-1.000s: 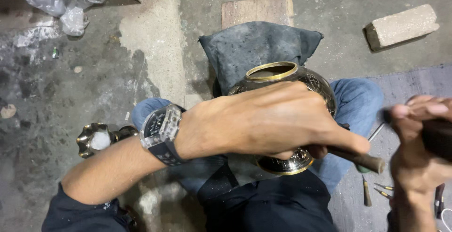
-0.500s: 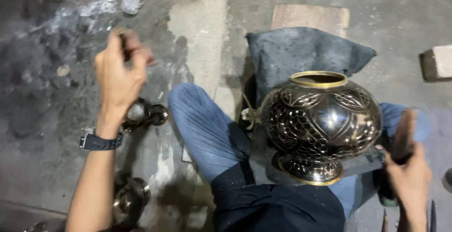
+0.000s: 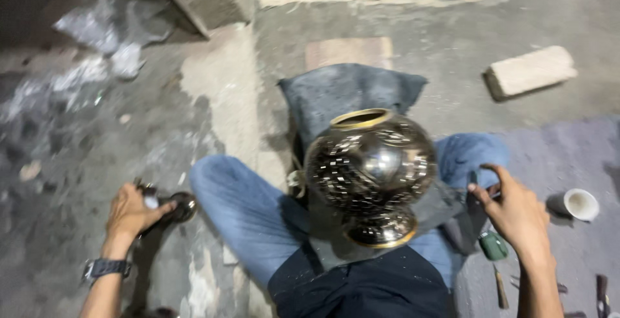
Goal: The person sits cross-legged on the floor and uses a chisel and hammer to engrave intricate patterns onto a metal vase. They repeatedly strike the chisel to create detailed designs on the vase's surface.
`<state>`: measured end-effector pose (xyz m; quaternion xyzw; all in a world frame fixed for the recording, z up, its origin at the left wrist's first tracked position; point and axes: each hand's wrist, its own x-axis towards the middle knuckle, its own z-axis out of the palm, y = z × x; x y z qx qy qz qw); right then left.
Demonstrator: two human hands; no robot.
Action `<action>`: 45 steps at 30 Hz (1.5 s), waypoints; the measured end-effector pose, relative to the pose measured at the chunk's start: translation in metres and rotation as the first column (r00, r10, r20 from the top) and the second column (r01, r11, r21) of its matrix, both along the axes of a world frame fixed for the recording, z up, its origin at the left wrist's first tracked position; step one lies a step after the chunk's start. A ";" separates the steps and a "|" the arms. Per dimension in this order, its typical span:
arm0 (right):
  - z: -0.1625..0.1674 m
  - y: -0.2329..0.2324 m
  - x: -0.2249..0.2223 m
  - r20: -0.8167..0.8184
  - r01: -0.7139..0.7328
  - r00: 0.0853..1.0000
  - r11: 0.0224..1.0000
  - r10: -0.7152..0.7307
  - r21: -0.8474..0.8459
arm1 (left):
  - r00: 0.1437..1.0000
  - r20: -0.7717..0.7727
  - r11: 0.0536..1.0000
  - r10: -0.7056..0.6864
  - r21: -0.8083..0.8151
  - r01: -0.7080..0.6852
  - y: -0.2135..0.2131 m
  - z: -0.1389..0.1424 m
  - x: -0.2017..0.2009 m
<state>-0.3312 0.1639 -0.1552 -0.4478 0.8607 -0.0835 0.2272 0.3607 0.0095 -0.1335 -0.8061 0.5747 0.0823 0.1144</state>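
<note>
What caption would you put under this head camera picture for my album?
Seated person with a dark engraved metal vase on the lap, left hand on a small dark object, right hand raised.

My left hand is low at my left side, arm stretched out and forward, bare forearm running up from the bottom edge. Fingers curled closed, thumb across, knuckles up. Dark wristwatch sits on that wrist.

My right hand is out to my right, forearm rising from the bottom edge, wrist nearly straight. Back of the hand faces up, fingers half bent and loosely spread, index and thumb tips drawn toward each other; can't tell if they pinch anything.

Hands are well apart. My legs in blue jeans are folded between them, knees out.
</note>
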 end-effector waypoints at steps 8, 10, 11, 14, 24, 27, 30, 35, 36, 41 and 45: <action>0.060 0.023 -0.006 0.022 0.144 0.989 0.944 -0.144 -0.298 | 0.981 -0.123 0.987 0.147 -0.047 -0.154 -0.015 0.021 0.002; 0.074 0.022 -0.007 0.045 0.137 0.990 0.881 -0.131 -0.453 | 0.983 -0.156 0.975 0.101 -0.180 -0.129 -0.027 0.041 -0.002; 0.082 0.021 -0.006 0.062 0.124 0.992 0.827 -0.108 -0.548 | 0.993 -0.119 0.953 0.004 -0.301 -0.040 -0.034 0.055 -0.008; 0.111 0.013 0.002 0.077 0.039 0.997 0.638 0.032 -0.769 | 0.970 0.073 0.833 -0.232 -0.500 0.237 -0.058 0.103 -0.053; 0.219 -0.012 0.026 -0.474 -0.491 0.871 0.181 0.132 -0.852 | 0.277 -0.044 0.241 -0.960 -0.632 0.736 0.025 0.328 -0.403; 0.203 0.008 -0.005 -0.521 -0.489 0.849 0.245 -0.087 -0.837 | -0.093 -0.019 -0.056 -0.996 -0.675 0.735 0.059 0.343 -0.513; 0.145 0.062 -0.045 -0.286 -0.220 0.936 0.292 -0.205 -0.931 | -0.383 -0.115 -0.148 -0.917 -0.792 0.593 0.097 0.322 -0.601; 0.008 0.162 -0.103 0.355 0.455 0.880 0.344 -0.316 -0.821 | -0.591 -0.223 -0.178 -0.775 -0.821 0.543 0.127 0.285 -0.670; -0.018 0.178 -0.109 0.445 0.525 0.843 0.281 -0.303 -0.803 | -0.600 -0.219 -0.205 -0.769 -0.806 0.556 0.127 0.281 -0.674; -0.099 0.255 -0.118 0.879 0.949 0.152 -0.182 -0.451 -0.257 | -0.450 -0.159 -0.223 -0.879 -0.697 0.682 0.105 0.293 -0.658; -0.109 0.302 -0.164 0.912 0.912 -0.021 -0.382 -0.410 -0.151 | -0.267 -0.099 -0.155 -0.959 -0.605 0.781 0.072 0.317 -0.610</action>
